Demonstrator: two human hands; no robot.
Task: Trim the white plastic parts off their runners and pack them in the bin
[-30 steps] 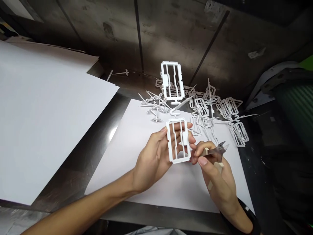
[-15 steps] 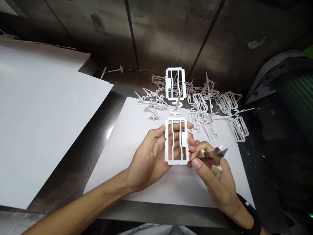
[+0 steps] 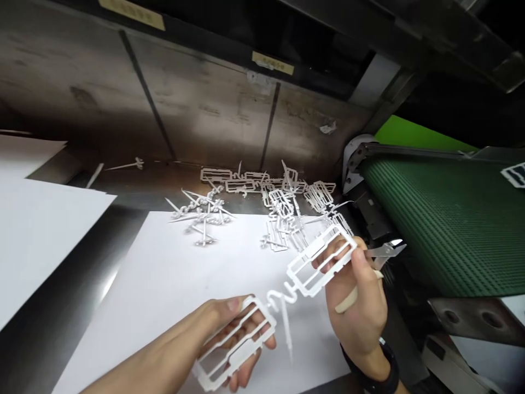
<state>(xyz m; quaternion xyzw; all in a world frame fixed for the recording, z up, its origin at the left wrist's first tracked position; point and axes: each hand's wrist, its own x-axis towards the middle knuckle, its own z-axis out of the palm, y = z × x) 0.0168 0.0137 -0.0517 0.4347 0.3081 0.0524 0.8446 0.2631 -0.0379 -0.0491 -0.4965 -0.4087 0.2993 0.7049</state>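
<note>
Two white plastic frames, joined by a wavy runner with a pointed sprue point(image 3: 287, 328), stretch between my hands over the white sheet. My left hand point(image 3: 229, 334) grips the nearer frame point(image 3: 246, 350), thumb on top and fingers beneath. At the far end, my right hand point(image 3: 361, 290) pinches the other frame point(image 3: 305, 268) by its outer edge. That same hand also keeps a pair of side cutters point(image 3: 385, 251) with cream handles in the palm, its jaws pointing right, away from the plastic.
Cut-off sprues point(image 3: 200, 213) lie in a heap on the sheet's far edge. More frames point(image 3: 283, 205) are piled beside them. A green conveyor belt point(image 3: 443, 219) runs at the right, carrying a white frame point(image 3: 514, 175). Large white sheets point(image 3: 49, 230) lie at the left.
My view has swung right, bringing the conveyor into sight. The joined frames have turned from upright to slanting. My right hand now holds the far frame; my left stays on the near one.
</note>
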